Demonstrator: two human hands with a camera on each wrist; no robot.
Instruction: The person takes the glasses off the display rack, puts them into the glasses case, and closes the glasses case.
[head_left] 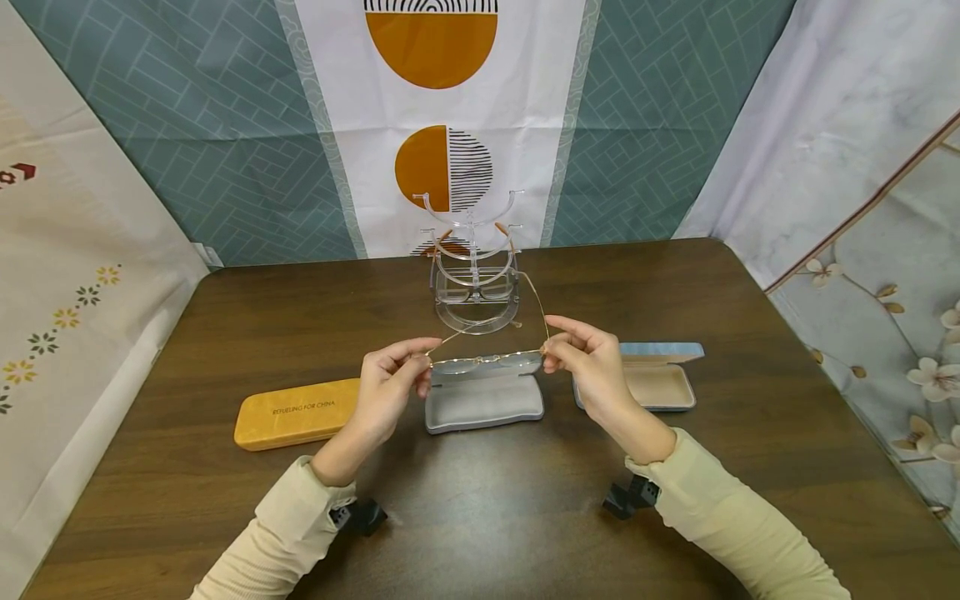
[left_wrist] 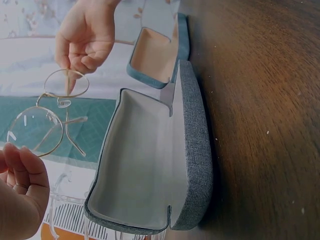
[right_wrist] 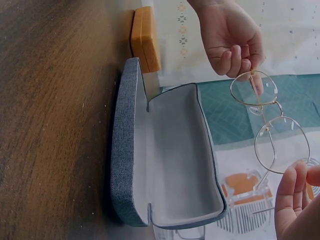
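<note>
Thin gold-rimmed eyeglasses [head_left: 489, 362] with round clear lenses are held up between both hands, their temples unfolded and pointing toward the back. My left hand [head_left: 392, 379] pinches them at the left hinge, and my right hand [head_left: 588, 362] pinches the right hinge with the index finger along the temple. Right below and behind them, a grey fabric glasses case [head_left: 484, 406] lies open on the table. Its pale lining [left_wrist: 135, 160] holds nothing in the left wrist view. Both wrist views show the lenses [right_wrist: 282, 145] raised beside the case lid.
A closed yellow glasses case [head_left: 296, 414] lies at left, partly behind the left hand. An open blue case with beige lining [head_left: 660, 386] is at right. Behind the glasses stands a clear tiered display rack [head_left: 474, 323] carrying another pair of glasses. The brown table [head_left: 480, 517] meets hanging cloths.
</note>
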